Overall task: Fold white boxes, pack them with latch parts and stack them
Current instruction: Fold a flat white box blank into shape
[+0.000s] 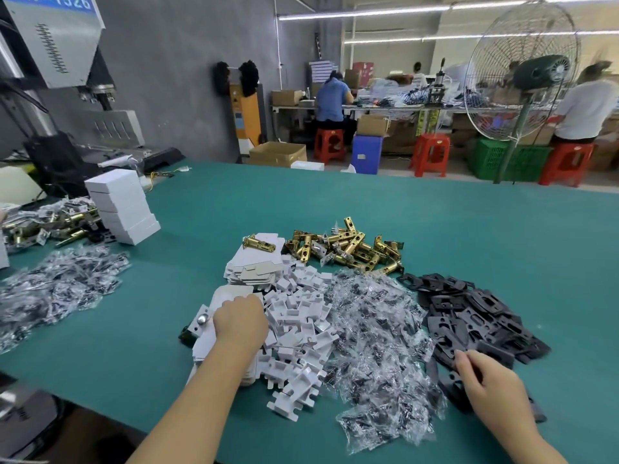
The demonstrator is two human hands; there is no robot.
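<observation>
From the head view, our left hand (pixel 239 321) curls its fingers onto a flat white box blank (pixel 231 296) beside the white inserts (pixel 298 329). Our right hand (pixel 485 380) pinches a black plate (pixel 469 316). Folded boxes (pixel 120 205) stand stacked far left; whatever they hold is hidden. Brass latches (pixel 348 246) lie heaped behind.

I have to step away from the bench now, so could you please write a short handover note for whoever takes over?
Left hand rests, fingers curled, on the flat white box blanks. Right hand picks at the black plates.
Brass latches, bagged screws and white inserts lie piled between.
Done: a stack of packed boxes far left.
Left: fold, fill and stack the rest.
</observation>
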